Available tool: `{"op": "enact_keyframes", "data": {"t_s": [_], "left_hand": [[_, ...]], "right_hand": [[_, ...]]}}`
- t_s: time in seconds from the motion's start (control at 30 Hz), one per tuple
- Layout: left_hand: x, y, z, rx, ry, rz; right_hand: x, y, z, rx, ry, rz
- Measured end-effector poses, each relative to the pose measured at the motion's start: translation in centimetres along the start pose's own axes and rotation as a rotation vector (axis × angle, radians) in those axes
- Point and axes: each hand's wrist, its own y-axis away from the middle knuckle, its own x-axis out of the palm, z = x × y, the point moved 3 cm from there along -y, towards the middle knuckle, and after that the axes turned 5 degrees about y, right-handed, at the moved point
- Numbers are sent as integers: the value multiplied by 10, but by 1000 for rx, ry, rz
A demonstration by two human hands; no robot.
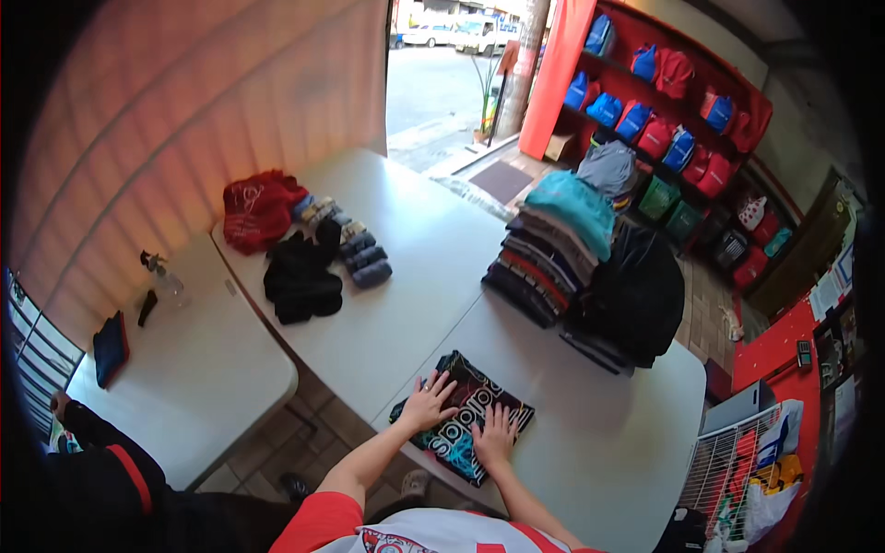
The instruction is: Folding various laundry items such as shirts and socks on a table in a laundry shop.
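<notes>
A folded black T-shirt (477, 394) with printed lettering and teal markings lies on the white folding table (387, 325), close to its front edge. My left hand (427, 404) rests palm down on its upper left part, fingers spread, a ring on one finger. Lower and to the right, my right hand (494, 435) presses flat on the same shirt, fingers apart. Neither hand grips the fabric. Beyond them stands a tall stack of folded clothes (543, 266) with a turquoise garment (572, 207) on top. A black garment heap (632, 297) leans beside that stack.
Rolled socks (365, 259), a black cloth (302, 276) and a red garment (259, 211) lie on the far left of the table. A second table (200, 366) holds a spray bottle (166, 276). Another person (104, 470) is at left; a wire basket (726, 477) stands at right.
</notes>
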Motion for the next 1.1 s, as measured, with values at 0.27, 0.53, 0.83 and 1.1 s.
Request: {"op": "enact_keyframes", "data": {"t_s": [0.27,0.53,0.83,1.1], "left_hand": [[23,21,-29,-199,526,-246],[-7,-51,-34,-485,2330,482],[25,-62,-2,-638,1063,34],[35,21,-79,22,38,-113]], "right_hand": [[14,43,-38,788,-996,-13],[-115,-34,9,-94,-543,64],[-94,48,12,-493,-214,629],[-9,64,-34,210,50,11]]}}
